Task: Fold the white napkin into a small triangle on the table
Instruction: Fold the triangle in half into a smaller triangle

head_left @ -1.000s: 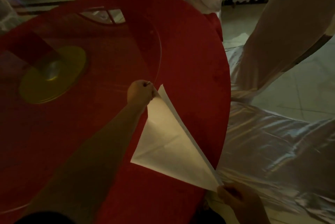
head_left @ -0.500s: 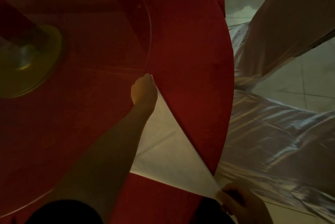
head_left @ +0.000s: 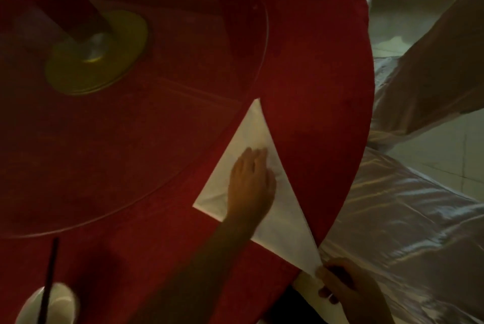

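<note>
Left hand (head_left: 250,187) presses flat on the white napkin (head_left: 285,208); right hand (head_left: 343,288) pinches its near corner.

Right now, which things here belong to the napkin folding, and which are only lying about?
For the job: white napkin, left hand flat on it, right hand pinching its near corner, red table.

Lying about: yellow disc, white bowl, dark stick.
</note>
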### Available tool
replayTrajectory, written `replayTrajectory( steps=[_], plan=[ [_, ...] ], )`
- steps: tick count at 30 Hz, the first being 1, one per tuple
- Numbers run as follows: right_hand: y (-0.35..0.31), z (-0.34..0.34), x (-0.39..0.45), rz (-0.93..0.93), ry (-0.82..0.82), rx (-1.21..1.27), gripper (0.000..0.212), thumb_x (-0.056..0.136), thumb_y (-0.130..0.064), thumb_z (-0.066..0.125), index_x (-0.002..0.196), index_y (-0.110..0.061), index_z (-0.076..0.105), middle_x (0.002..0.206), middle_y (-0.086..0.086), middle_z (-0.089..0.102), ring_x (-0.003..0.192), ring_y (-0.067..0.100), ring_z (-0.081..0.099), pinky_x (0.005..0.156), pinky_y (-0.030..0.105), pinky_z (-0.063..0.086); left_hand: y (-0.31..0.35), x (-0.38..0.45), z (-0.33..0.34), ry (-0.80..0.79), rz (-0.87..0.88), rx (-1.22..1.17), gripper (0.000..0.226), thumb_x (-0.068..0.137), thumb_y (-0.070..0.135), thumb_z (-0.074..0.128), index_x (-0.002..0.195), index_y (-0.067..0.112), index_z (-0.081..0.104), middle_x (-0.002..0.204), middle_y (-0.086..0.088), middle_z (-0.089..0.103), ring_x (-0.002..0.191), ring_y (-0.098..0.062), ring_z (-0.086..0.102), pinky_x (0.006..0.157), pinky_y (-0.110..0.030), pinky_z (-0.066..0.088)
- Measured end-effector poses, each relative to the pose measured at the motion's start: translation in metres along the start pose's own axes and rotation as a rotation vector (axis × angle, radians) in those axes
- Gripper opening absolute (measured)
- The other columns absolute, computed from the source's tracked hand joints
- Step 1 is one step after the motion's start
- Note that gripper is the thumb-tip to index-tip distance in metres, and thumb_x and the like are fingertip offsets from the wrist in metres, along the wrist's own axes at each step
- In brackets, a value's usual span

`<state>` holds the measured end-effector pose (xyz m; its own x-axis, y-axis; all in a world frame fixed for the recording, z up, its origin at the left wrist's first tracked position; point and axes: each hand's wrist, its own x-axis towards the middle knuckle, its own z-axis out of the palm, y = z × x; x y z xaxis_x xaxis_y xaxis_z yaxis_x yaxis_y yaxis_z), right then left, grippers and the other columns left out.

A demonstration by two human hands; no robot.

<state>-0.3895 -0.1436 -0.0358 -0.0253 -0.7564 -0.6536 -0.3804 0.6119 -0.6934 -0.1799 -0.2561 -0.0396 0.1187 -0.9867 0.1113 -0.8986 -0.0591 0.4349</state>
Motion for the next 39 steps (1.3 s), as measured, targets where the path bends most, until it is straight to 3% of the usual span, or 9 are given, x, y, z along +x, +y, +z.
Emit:
replayTrajectory(
  steps=[3, 10, 16, 23, 27, 31, 34, 36, 39],
  plan=[
    [0.000, 0.001, -0.003, 0.041, -0.056, 0.041, 0.010, 0.078, -0.011, 0.076, 0.080, -0.007, 0.067, 0.062, 0.013, 0.072, 0.060, 0.031, 0.068, 0.057, 0.038, 0.051, -0.013, -0.052, 0.005, -0.139, -0.051, 0.142, 0.051, 0.098, 0.033, 0.037, 0.143, 0.011, 0.035, 0.153, -0.013, 0.030, 0.144, -0.029, 0.014, 0.115, -0.048, 0.006],
    [0.010, 0.035, -0.025, 0.154, -0.227, 0.070, 0.022, 0.075, -0.011, 0.078, 0.081, 0.002, 0.062, 0.061, 0.017, 0.070, 0.054, 0.029, 0.068, 0.044, 0.029, 0.047, -0.039, -0.103, -0.010, -0.128, -0.276, 0.153, 0.059, 0.099, 0.044, 0.022, 0.149, 0.013, 0.015, 0.160, -0.009, 0.006, 0.146, -0.024, -0.005, 0.114, -0.042, -0.007],
    [0.017, 0.122, -0.073, 0.338, -0.440, 0.251, 0.028, 0.073, -0.013, 0.080, 0.089, 0.002, 0.063, 0.066, 0.022, 0.071, 0.054, 0.031, 0.065, 0.047, 0.030, 0.047, -0.062, -0.139, -0.039, -0.211, -0.344, -0.002, 0.061, 0.099, 0.043, 0.026, 0.150, 0.017, 0.005, 0.160, -0.003, 0.000, 0.145, -0.017, -0.006, 0.116, -0.039, -0.001],
    [-0.004, 0.208, -0.104, 0.525, -0.652, 0.394, 0.006, 0.088, -0.004, 0.061, 0.090, -0.006, 0.067, 0.071, 0.011, 0.074, 0.054, 0.018, 0.070, 0.052, 0.028, 0.052, -0.090, -0.178, -0.082, -0.225, -0.410, 0.070, 0.055, 0.100, 0.038, 0.026, 0.150, 0.017, 0.014, 0.160, -0.001, 0.008, 0.146, -0.015, 0.000, 0.118, -0.041, 0.013],
    [-0.016, 0.165, -0.104, 0.350, -0.957, -0.055, 0.020, 0.085, -0.007, 0.060, 0.068, -0.012, 0.069, 0.066, 0.009, 0.070, 0.057, 0.021, 0.064, 0.057, 0.029, 0.049, -0.082, -0.198, -0.086, -0.220, -0.498, 0.161, 0.055, 0.100, 0.039, 0.020, 0.149, 0.015, 0.013, 0.160, -0.004, 0.007, 0.146, -0.017, -0.002, 0.119, -0.040, 0.010],
    [-0.061, 0.100, -0.052, -0.176, -0.802, -0.349, 0.019, 0.083, -0.016, 0.064, 0.077, -0.031, 0.075, 0.065, -0.002, 0.073, 0.060, 0.013, 0.068, 0.052, 0.022, 0.051, -0.042, -0.211, -0.059, -0.115, -0.685, 0.135, 0.062, 0.095, 0.047, 0.006, 0.148, 0.016, 0.005, 0.159, -0.007, 0.003, 0.144, -0.021, -0.009, 0.119, -0.045, 0.003],
    [-0.102, 0.106, -0.007, -0.867, -0.843, -0.548, 0.021, 0.093, -0.039, 0.049, 0.107, -0.047, 0.063, 0.108, -0.024, 0.068, 0.102, -0.012, 0.058, 0.080, 0.005, 0.045, -0.011, -0.208, -0.034, -0.041, -0.683, 0.123, 0.064, 0.097, 0.046, 0.019, 0.146, 0.005, 0.025, 0.154, -0.017, 0.020, 0.142, -0.035, 0.011, 0.113, -0.058, 0.018],
    [-0.110, 0.131, 0.019, -1.246, -0.924, -0.852, 0.040, 0.098, -0.042, 0.036, 0.134, -0.030, 0.048, 0.138, -0.018, 0.046, 0.130, -0.012, 0.032, 0.105, 0.009, 0.026, 0.001, -0.203, -0.017, -0.014, -0.683, 0.146, 0.062, 0.098, 0.044, 0.026, 0.144, 0.002, 0.030, 0.152, -0.020, 0.023, 0.141, -0.039, 0.015, 0.110, -0.062, 0.023],
    [-0.108, 0.159, 0.048, -1.459, -0.999, -1.188, 0.054, 0.100, -0.045, 0.026, 0.145, -0.018, 0.033, 0.155, -0.003, 0.030, 0.141, 0.001, 0.011, 0.113, 0.019, 0.003, 0.004, -0.194, -0.002, 0.001, -0.759, 0.165, 0.061, 0.097, 0.042, 0.031, 0.143, 0.001, 0.032, 0.151, -0.021, 0.024, 0.141, -0.040, 0.016, 0.108, -0.062, 0.025]
  ],
)
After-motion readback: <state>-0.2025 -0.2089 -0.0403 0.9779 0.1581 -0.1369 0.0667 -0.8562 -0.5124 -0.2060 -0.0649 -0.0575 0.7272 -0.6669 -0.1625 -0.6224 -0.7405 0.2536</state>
